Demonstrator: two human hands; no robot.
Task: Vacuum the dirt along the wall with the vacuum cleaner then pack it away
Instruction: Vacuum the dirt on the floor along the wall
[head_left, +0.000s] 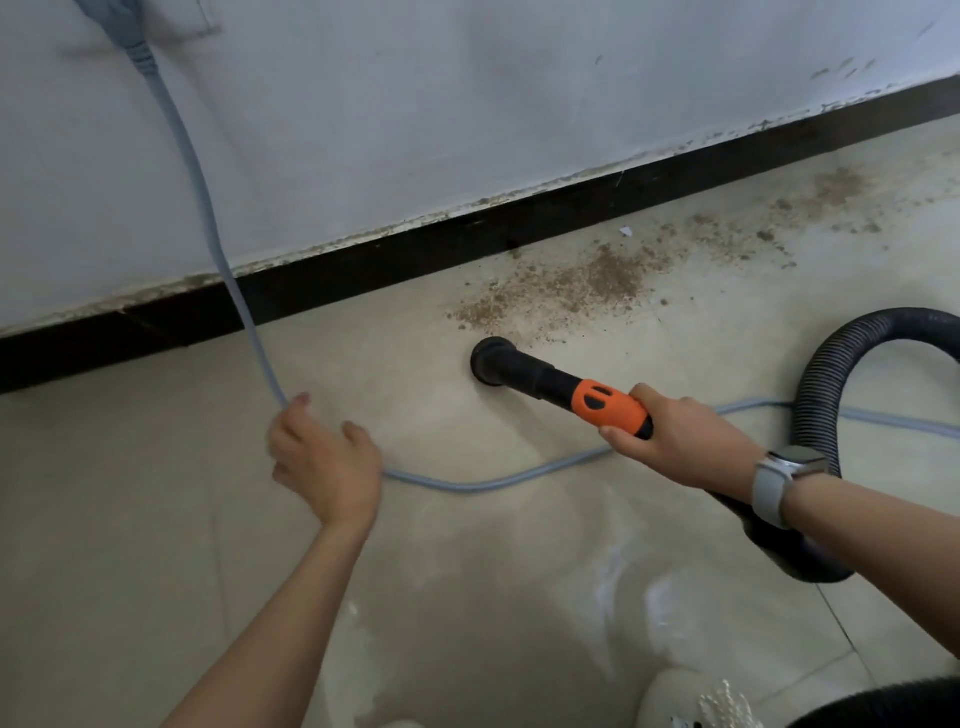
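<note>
My right hand (680, 441) grips the orange handle (613, 408) of the vacuum hose. Its black round nozzle (491, 361) sits on the floor just below a patch of brown dirt (571, 283) that spreads rightward along the black skirting (415, 252). The ribbed black hose (836, 379) loops behind my right wrist. My left hand (324, 460) holds the pale blue power cord (208, 208), which rises to a plug at the top left of the wall. The cord also trails across the floor under my right hand.
A white scuffed wall (467, 104) fills the upper half. The floor is beige tile (156, 519) with pale smears. A white shoe (691, 699) shows at the bottom right. More dirt lies further right along the wall.
</note>
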